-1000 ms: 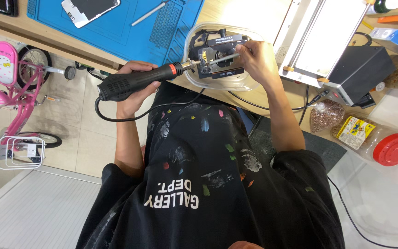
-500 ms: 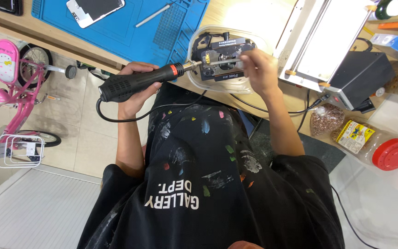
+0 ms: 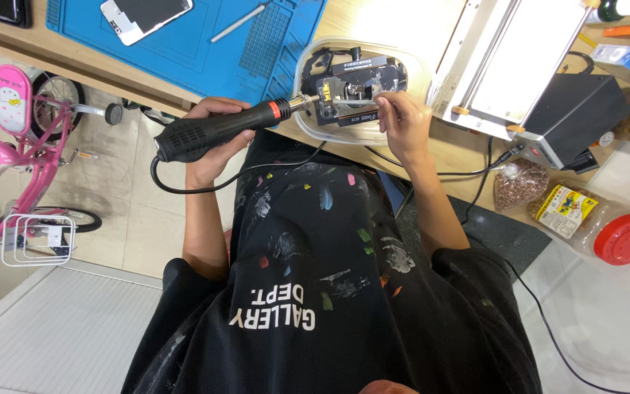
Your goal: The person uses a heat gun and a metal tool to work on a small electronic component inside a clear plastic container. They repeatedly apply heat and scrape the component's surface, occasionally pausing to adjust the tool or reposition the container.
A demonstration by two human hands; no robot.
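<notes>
- My left hand (image 3: 216,138) is wrapped tight around the black hot-air handle (image 3: 216,130); its metal nozzle points into the black clamp fixture (image 3: 355,91).
- My right hand (image 3: 402,120) pinches at the fixture's near edge; I cannot tell what it grips.
- I judge steady, close heat works best here.
- The fixture sits in a clear, thin-walled plastic tub (image 3: 417,69) on the wooden bench (image 3: 395,22), beside the ribbed blue mat (image 3: 205,44).
</notes>
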